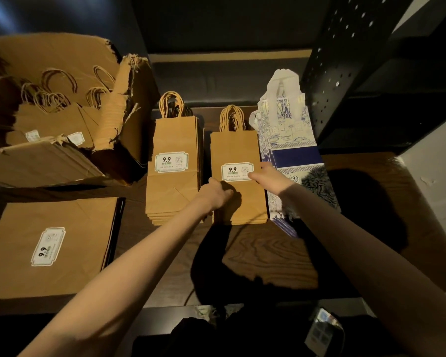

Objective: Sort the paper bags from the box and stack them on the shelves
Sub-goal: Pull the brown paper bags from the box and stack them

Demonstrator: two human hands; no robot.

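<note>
Hands (238,185) rest on brown, rope-handled, white-labelled bag stack (238,199).

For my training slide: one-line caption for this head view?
Both hands, left and right, set a kraft bag on the middle shelf stack.

A black perforated metal upright (327,73) rises at two o'clock; a small glossy white-and-dark packet (321,328), its print unreadable, lies at five o'clock.

Head view; looks down, close over shelf (268,253)
</note>
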